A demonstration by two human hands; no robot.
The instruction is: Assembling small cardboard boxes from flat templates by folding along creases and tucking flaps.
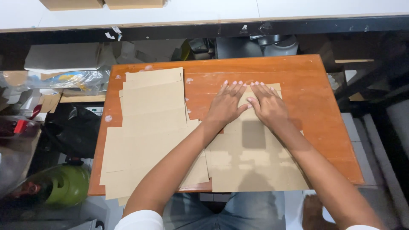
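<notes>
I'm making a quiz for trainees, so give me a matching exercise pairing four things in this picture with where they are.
1. left hand
2. tall stack of tan paper sheets
3. round green container
4. orange wooden table

A. on the floor, lower left
B. under all the paper
C. flat on the folded tan paper, beside the right hand
D. left part of the tabletop

Pairs: 1-C, 2-D, 3-A, 4-B

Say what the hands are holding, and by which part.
Nothing is gripped: left hand and right hand press flat on the far end of a brown paper sheet.
</notes>
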